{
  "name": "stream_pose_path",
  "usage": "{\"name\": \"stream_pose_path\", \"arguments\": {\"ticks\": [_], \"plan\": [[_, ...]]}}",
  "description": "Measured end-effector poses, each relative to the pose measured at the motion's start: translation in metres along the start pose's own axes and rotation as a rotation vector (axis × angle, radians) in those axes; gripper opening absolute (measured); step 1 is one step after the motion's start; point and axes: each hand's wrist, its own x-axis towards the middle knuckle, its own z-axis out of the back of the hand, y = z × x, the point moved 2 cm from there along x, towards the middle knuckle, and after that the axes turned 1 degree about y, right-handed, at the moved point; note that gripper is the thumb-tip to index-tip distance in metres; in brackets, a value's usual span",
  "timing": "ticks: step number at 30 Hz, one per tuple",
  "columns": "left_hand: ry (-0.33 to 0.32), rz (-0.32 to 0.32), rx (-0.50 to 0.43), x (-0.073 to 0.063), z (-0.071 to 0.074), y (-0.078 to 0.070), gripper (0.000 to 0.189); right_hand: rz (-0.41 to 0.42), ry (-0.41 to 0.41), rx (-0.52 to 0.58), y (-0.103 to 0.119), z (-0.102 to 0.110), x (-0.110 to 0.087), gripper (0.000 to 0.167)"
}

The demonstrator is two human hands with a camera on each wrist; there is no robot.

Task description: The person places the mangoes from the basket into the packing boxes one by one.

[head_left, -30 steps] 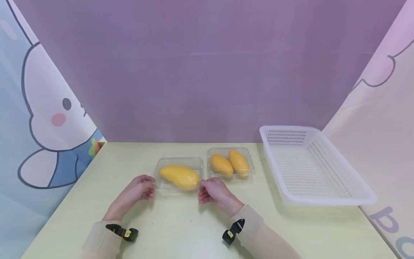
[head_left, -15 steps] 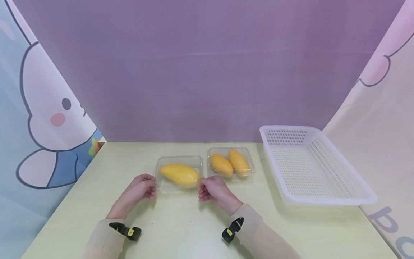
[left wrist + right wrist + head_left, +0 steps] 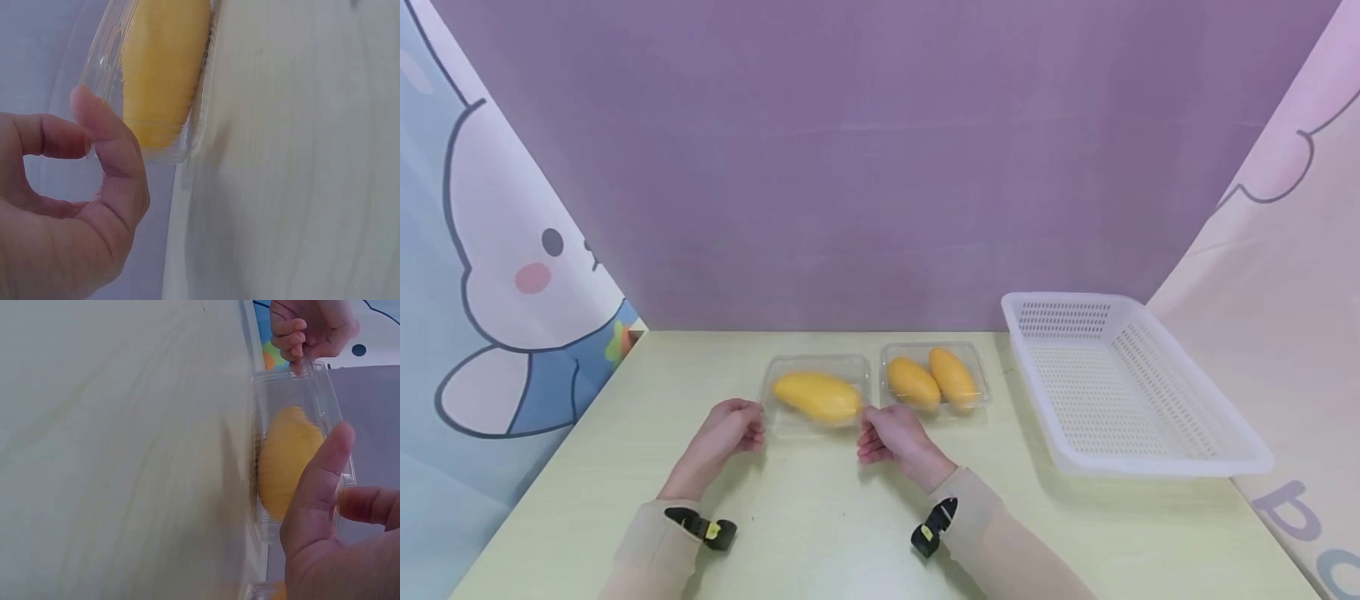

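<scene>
A clear plastic container (image 3: 790, 367) with one yellow mango (image 3: 820, 397) inside lies in the middle of the table. My left hand (image 3: 727, 437) pinches its left edge between thumb and forefinger, as the left wrist view shows. At the opposite end my right hand (image 3: 898, 442) pinches the container's right edge, with the thumb along the near side. In the right wrist view the mango (image 3: 289, 462) shows through the clear plastic between both hands. Just right of this container, a second clear container (image 3: 936, 350) holds two orange-yellow mangoes (image 3: 953, 377).
A white perforated plastic basket (image 3: 1157, 467) stands on the right of the pale table (image 3: 820, 533). Behind the table rises a purple cloth wall (image 3: 880, 167). Cartoon-printed cloths hang at the left (image 3: 497, 375) and right sides.
The container with the single mango has slid slightly away from me, toward the back of the table. Both hands moved along with it, the left one also a little to the right.
</scene>
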Motion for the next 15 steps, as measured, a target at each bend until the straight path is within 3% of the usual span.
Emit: {"name": "stream_pose_path", "arguments": {"ticks": [15], "plan": [[-0.101,0.020,-0.044,0.0048,-0.0042,-0.0010,0.038,-0.036,0.019,0.014,-0.0004,-0.0036,0.0051,0.040]]}}
